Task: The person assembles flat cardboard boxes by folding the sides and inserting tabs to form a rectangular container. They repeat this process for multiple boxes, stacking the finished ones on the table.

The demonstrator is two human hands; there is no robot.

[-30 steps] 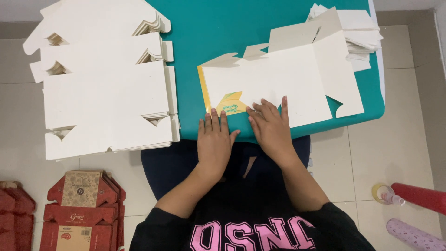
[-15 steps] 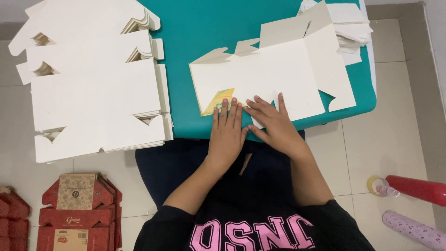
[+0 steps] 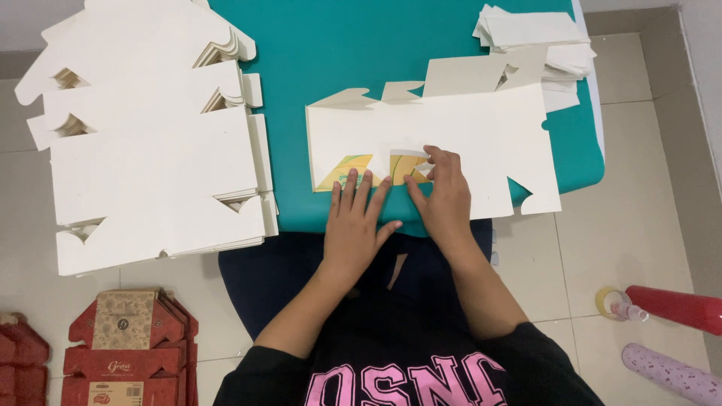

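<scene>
Left hand (image 3: pixel 355 218) pressed flat, fingers spread, on the near edge of a white die-cut carton blank (image 3: pixel 466 143); grip released, nothing clasped. Right hand (image 3: pixel 444 197) just beside it, fingertips pinching up a small flap (image 3: pixel 412 159) near the blank's middle, baring yellow-green print beneath. Blank lying flat on the teal tabletop (image 3: pixel 338 45), near edge overhanging toward the lap. Probably light, thin board: stiff across panels, weak at the scored folds, easily creased or torn at the notched tabs; best taken by flaps and edges. Far right, a loose pile of white sheets (image 3: pixel 538 34). Left, a tall stack of white blanks (image 3: pixel 150 158), same cut. On the floor, near left, red printed cartons (image 3: pixel 128 349); near right, a red roll (image 3: pixel 677 307) and a pink roll (image 3: pixel 669 374).
</scene>
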